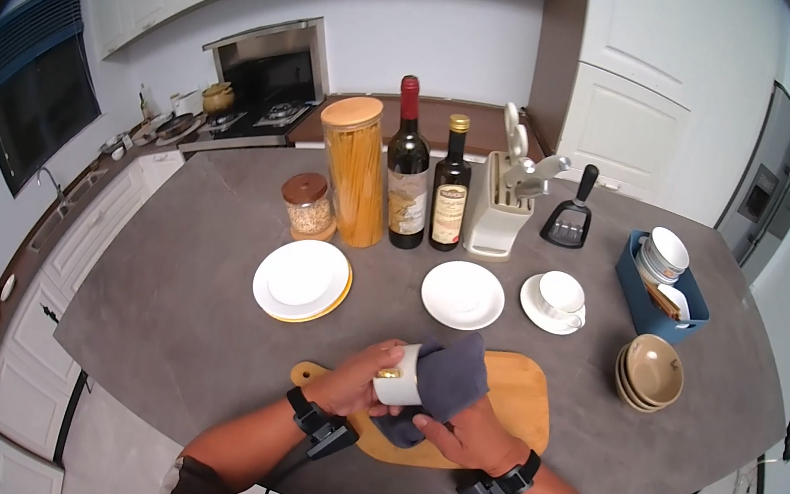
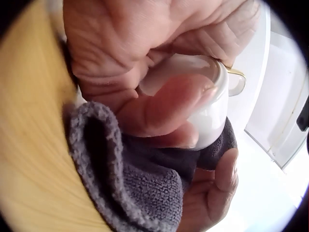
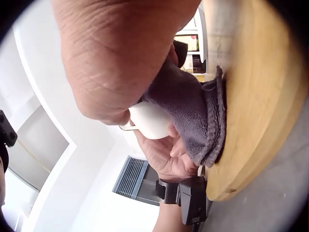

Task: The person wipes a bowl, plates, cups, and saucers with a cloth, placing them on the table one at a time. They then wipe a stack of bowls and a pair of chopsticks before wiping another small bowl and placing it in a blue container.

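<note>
My left hand grips the white cup above the board; my right hand holds the grey cloth against it. Rubbing hard (that glaze looks slick) could twist it free.

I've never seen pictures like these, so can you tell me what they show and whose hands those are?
There's no machine here: they're a person's own bare hands. The big picture comes from a camera on the head, looking forward and down. The other two come from small cameras worn on the wrists, one for each hand, so things look close and tilted.

The left hand holds a white cup. The right hand holds a grey cloth against it, above a wooden board.

On the grey table stand plates, another cup on a saucer, brown bowls, two dark bottles, a tall jar and a knife block.
</note>
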The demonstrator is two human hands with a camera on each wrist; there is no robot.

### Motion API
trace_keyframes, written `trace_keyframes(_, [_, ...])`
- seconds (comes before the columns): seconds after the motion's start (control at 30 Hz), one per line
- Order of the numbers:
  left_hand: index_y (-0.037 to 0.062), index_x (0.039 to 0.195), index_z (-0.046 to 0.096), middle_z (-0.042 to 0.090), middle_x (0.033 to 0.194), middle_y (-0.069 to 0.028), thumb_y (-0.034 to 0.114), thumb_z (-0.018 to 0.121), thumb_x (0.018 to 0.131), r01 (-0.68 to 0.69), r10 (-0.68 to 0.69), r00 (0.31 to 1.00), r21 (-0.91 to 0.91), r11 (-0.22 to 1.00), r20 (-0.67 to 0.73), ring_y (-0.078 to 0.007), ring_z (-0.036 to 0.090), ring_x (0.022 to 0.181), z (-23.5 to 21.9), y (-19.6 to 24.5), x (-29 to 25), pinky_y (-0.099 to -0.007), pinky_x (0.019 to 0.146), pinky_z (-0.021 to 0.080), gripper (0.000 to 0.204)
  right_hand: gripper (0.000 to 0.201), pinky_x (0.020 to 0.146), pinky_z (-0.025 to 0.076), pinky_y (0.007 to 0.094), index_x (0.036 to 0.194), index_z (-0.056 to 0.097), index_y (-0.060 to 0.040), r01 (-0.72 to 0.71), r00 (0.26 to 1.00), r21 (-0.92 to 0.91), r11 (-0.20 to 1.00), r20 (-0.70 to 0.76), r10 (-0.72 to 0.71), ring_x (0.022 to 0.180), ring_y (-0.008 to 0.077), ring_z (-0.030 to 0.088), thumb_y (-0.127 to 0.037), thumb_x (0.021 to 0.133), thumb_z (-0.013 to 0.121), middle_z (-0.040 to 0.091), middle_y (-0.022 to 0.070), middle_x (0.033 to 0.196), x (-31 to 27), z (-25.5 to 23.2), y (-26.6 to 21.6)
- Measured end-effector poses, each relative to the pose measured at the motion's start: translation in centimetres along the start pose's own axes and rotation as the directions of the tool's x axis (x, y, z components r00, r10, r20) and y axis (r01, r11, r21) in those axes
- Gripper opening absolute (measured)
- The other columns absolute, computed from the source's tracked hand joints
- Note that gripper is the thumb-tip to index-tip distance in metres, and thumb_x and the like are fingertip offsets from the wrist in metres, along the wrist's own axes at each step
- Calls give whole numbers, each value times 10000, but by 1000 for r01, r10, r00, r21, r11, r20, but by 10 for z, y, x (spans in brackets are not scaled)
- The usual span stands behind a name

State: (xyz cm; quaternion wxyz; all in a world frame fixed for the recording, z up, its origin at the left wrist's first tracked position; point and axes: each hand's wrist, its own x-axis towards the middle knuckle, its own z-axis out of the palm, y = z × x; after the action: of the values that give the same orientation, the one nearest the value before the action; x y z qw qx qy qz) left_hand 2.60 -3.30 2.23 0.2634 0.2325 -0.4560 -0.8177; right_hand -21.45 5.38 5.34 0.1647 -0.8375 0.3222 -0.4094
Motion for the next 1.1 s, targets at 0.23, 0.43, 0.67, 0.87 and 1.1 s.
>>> trace_keyframes(0.23, [98,1461,450,676,1018,-44,466,630,1077,67,-61,996,103,992,-62,-97,653,695,8,4,-2,-223,494,467,561,460,1091,471,477,1379,637,-47,-142,977,183,973,185,108,1247,456,611,-197,958,745,652,232,1349,2,6,5])
trace_keyframes(0.43, [58,1419,454,652,1102,-53,378,798,988,-92,110,994,430,898,-16,-85,655,818,20,3,-6,-234,578,552,637,342,911,555,448,1265,671,-28,-291,948,311,905,223,229,1001,421,702,-113,937,712,727,197,1099,4,-5,2])
trace_keyframes(0.67, [47,1425,475,633,1194,-66,313,910,895,-195,196,980,415,888,40,-134,663,1031,25,-1,-10,-288,791,597,736,252,865,544,421,1185,674,9,-333,929,354,874,280,241,909,405,680,-147,1001,599,706,204,1045,-4,-13,14])
trace_keyframes(0.87, [71,1458,473,587,1333,-104,271,995,778,-460,501,827,817,347,253,-209,602,1243,21,-8,-9,-376,1070,499,881,322,914,528,358,1244,668,37,-563,826,526,637,329,459,985,178,650,-192,1059,537,720,71,1119,-7,-10,10])
trace_keyframes(1.1, [45,1476,471,594,1372,-144,303,983,772,-367,452,884,780,507,123,-265,614,1268,19,-13,-3,-412,1085,498,909,329,982,518,305,1319,668,23,-619,729,717,320,372,575,1103,107,637,-211,1091,635,708,31,1205,-12,5,17])
